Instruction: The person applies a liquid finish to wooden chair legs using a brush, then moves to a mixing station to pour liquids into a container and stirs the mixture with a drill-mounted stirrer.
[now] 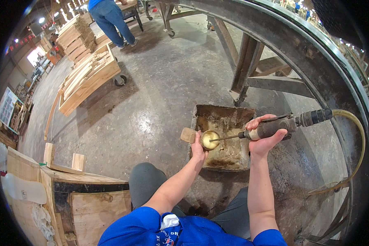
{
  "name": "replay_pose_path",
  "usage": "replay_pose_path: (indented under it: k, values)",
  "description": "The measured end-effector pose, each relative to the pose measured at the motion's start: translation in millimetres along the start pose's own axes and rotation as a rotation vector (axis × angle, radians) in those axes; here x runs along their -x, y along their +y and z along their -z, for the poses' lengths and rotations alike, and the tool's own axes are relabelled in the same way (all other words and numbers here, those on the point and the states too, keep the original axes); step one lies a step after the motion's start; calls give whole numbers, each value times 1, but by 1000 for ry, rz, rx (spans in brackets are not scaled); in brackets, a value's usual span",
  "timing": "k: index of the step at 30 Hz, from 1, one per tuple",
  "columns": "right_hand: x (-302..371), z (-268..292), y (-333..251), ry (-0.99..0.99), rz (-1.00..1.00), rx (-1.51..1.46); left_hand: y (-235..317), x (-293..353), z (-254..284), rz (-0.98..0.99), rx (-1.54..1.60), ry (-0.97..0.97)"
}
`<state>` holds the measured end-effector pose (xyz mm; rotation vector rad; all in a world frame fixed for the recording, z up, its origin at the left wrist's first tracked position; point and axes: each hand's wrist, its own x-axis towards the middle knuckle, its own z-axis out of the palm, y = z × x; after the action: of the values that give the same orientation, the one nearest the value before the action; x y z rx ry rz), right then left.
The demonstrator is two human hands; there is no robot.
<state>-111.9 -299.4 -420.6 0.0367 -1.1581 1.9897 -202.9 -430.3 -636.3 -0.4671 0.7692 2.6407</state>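
Left hand (197,148): its fingers were clenched on a small round cup (210,149), and the cup sat just right of the middle of the frame.
Wooden grip (188,135): this pale block stuck out from the left side of the same hand.
Liquid (209,144): a pale yellow fill showed inside the cup.
Right hand (263,141): its fingers were wrapped around the body of a hand tool (272,128), right of the middle of the frame.
Rod (229,137): it ran leftward from the tool, its tip in the mouth of the cup.
Hose (361,147): a yellowish tube left the tool's black connector (317,118) and curved down the right of the frame.
Tray (233,117): a grimy, crusted box stood on the floor (151,106) beneath both hands.
Table (274,29): a dark metal one arched across the upper right.
Cabinet (98,213): a wooden one filled the lower left, with a whitish plastic jug (25,189) beside it.
Cart (84,92): wheeled and loaded with wood strips (86,69), it stood in the upper left.
Co-worker (110,20): a person in blue trousers stood at the top of the frame, left of the middle.
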Motion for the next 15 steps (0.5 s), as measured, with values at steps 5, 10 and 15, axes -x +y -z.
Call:
replay_pose_path:
  k: [5, 10, 15]
  values:
    - [0, -4, 0, 3, 23, -7, 1, 6, -2, -8, -29, 15]
    - [-4, 5, 1, 24, 41, -31, 1, 8, -7, 9, -17, -6]
    - [-3, 2, 2, 20, 16, -44, 4, 8, -4, 50, -7, 29]
